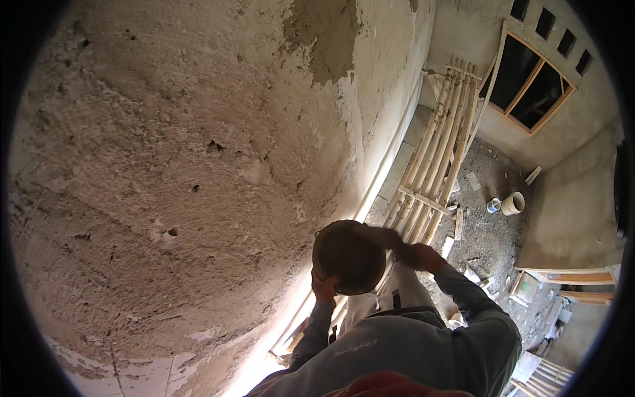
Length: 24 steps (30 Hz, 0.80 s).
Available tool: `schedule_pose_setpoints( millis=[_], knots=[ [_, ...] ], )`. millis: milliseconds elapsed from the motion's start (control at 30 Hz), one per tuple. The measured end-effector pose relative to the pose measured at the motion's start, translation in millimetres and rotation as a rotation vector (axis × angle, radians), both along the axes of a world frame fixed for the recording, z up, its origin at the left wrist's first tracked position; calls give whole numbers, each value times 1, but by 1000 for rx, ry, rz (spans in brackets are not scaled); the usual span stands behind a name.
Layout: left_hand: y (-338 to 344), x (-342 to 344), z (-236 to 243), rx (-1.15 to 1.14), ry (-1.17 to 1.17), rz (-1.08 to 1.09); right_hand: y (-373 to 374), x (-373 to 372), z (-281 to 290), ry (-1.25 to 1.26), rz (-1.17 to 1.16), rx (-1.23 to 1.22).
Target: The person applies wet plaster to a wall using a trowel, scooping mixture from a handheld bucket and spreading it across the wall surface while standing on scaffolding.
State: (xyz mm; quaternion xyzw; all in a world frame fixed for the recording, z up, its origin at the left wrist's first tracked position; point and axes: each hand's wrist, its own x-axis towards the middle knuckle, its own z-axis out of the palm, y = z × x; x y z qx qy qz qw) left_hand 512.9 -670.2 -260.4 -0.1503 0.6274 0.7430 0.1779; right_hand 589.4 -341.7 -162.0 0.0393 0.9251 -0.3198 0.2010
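At the lower middle, my left hand (324,286) grips the rim of a round, dark pan (347,258) beside the rough plastered wall (165,185). My right hand (426,258) is closed on a dark trowel (377,236), whose blurred blade reaches over the pan's upper right side. The pan is in shadow, so I cannot make out what is inside it. My torso and legs show below both hands.
A bamboo scaffold platform (433,165) runs beneath me along the wall. On the debris-strewn floor (483,172) below stand a white bucket (512,203) and a smaller blue container (493,205). A wooden-framed window (529,99) is at upper right; bamboo poles lie lower right.
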Motion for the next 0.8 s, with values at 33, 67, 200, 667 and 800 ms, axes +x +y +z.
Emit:
schedule_pose_setpoints(
  millis=[33, 67, 200, 667, 800],
  knots=[
    [-3, -2, 18, -129, 35, -54, -5, 3, -66, 14, 98, 117],
    [-7, -6, 40, -271, 72, -99, -26, -6, -77, 21, 124, 138],
    [-29, 1, 45, -537, 289, -182, -121, -30, -129, 370, 616, 174],
    [-46, 9, 101, 0, 89, 28, -108, 4, -7, 52, 42, -744],
    [-42, 16, 100, 48, 62, 65, -100, 10, 54, -349, -230, -998]
  ],
)
